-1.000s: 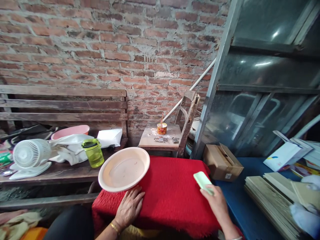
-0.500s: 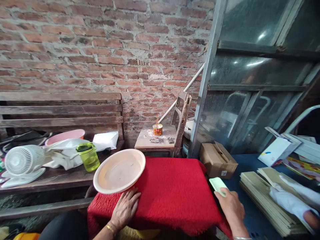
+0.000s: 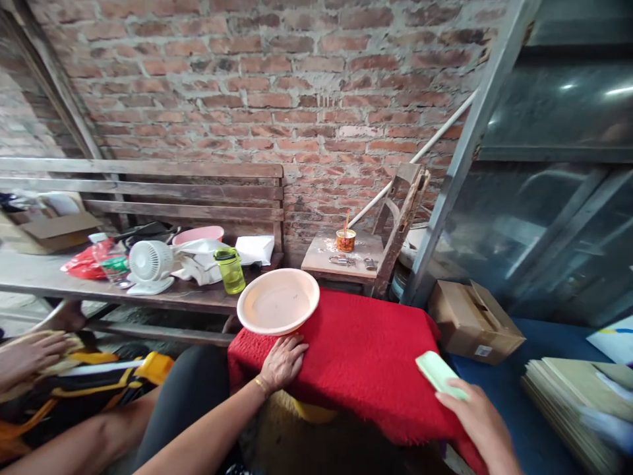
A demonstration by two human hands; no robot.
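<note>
My left hand (image 3: 283, 362) lies on the red cloth (image 3: 363, 359) with its fingers stretched out. The fingertips are right by the near side of a pale, shallow basin (image 3: 279, 302), which rests on the cloth's far left corner. Whether they touch the basin I cannot tell. At the cloth's right edge, my right hand (image 3: 477, 409) is closed round one end of a pale green oblong piece (image 3: 439, 373). Its far end points toward the middle of the cloth. The underside of this piece is hidden, and its kind does not show.
A cardboard box (image 3: 469, 323) and stacked beige sheets (image 3: 573, 396) sit on a blue surface at right. A wooden chair (image 3: 341, 264) holds a patterned tin. The bench (image 3: 198, 297) carries a white fan (image 3: 150, 262) and a green bottle (image 3: 230, 272). Another person's hand (image 3: 34, 356) shows at left.
The view has swung left, bringing the other person and more bench into sight. My right hand has moved in over the cloth's right edge with the green piece. My left hand stays by the basin.
</note>
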